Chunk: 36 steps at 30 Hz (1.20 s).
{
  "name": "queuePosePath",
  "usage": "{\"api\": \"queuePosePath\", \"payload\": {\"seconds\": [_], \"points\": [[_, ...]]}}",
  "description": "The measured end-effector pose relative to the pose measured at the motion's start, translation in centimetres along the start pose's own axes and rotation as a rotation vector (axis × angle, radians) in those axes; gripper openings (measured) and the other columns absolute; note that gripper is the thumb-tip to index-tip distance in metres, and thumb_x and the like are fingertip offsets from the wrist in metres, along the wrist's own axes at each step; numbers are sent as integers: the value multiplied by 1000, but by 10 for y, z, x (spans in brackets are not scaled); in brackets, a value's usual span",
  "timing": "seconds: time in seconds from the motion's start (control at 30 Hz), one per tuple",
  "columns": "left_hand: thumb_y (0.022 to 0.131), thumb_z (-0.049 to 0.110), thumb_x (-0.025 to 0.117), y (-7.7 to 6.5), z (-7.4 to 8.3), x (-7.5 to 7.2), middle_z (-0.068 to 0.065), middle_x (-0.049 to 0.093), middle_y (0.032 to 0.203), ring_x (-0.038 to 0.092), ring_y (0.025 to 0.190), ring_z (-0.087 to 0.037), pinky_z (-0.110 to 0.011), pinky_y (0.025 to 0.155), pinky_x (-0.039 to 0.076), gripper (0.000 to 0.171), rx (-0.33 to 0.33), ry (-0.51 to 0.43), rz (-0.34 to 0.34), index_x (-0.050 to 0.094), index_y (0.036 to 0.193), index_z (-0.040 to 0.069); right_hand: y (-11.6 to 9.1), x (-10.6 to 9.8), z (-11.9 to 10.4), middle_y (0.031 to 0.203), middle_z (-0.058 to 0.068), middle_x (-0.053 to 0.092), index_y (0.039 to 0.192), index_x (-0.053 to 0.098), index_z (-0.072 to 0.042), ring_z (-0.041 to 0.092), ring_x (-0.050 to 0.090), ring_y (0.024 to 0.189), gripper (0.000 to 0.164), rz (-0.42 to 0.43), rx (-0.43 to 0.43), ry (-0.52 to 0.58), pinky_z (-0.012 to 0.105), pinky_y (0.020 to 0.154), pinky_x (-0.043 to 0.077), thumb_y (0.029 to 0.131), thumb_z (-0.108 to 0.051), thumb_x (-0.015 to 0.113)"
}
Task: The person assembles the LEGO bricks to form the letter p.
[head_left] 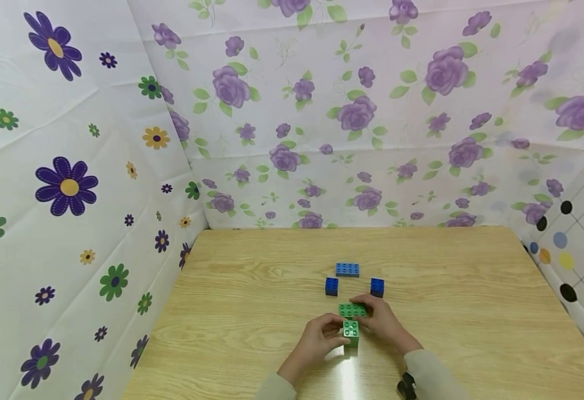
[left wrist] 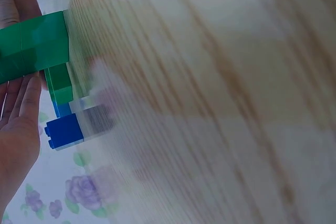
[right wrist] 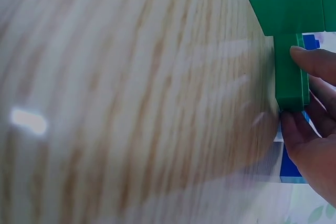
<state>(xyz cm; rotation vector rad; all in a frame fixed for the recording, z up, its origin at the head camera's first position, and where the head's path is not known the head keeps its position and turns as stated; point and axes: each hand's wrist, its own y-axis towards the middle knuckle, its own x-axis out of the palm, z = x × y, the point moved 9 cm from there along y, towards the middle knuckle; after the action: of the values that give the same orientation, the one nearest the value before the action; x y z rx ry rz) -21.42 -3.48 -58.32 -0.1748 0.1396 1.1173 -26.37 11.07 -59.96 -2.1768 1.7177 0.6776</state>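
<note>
My left hand [head_left: 317, 339] pinches a tall green block [head_left: 350, 340] with four studs on top, thumb on its near side and fingers at the far side. Just beyond it lies a longer green toy brick [head_left: 347, 311], with two rows of studs. My right hand [head_left: 384, 322] grips this brick at its right end; in the right wrist view the thumb and fingers close round the brick [right wrist: 290, 74]. The taller green block [right wrist: 286, 3] overlaps it there. The left wrist view has the tall block [left wrist: 34, 45] large at the left edge, partly cut off.
Past the hands stand two small dark blue bricks, one left [head_left: 332, 286] and one right [head_left: 377, 287]. A lighter blue long brick [head_left: 347, 270] lies farther back between them. A dark object [head_left: 407, 386] sits beside the right sleeve. Flowered cloths [head_left: 322, 139] border the wooden table [head_left: 231, 289].
</note>
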Motion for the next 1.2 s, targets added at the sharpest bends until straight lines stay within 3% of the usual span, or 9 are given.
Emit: {"api": "queuePosePath", "payload": {"seconds": [0.73, 1.2], "points": [[84, 12, 75, 1, 0, 0, 1, 66, 110, 62, 106, -14, -23, 92, 52, 31, -4, 2, 0, 66, 113, 11, -5, -8, -1, 109, -2, 64, 109, 70, -11, 19, 59, 101, 31, 32, 37, -22, 34, 84, 54, 80, -1, 76], [83, 12, 76, 1, -2, 0, 2, 66, 110, 63, 106, -14, -25, 92, 53, 31, -2, -8, 4, 66, 112, 11, -10, -24, -5, 110, 1, 63, 110, 70, -13, 22, 60, 103, 31, 34, 46, -7, 41, 89, 55, 81, -6, 77]]}}
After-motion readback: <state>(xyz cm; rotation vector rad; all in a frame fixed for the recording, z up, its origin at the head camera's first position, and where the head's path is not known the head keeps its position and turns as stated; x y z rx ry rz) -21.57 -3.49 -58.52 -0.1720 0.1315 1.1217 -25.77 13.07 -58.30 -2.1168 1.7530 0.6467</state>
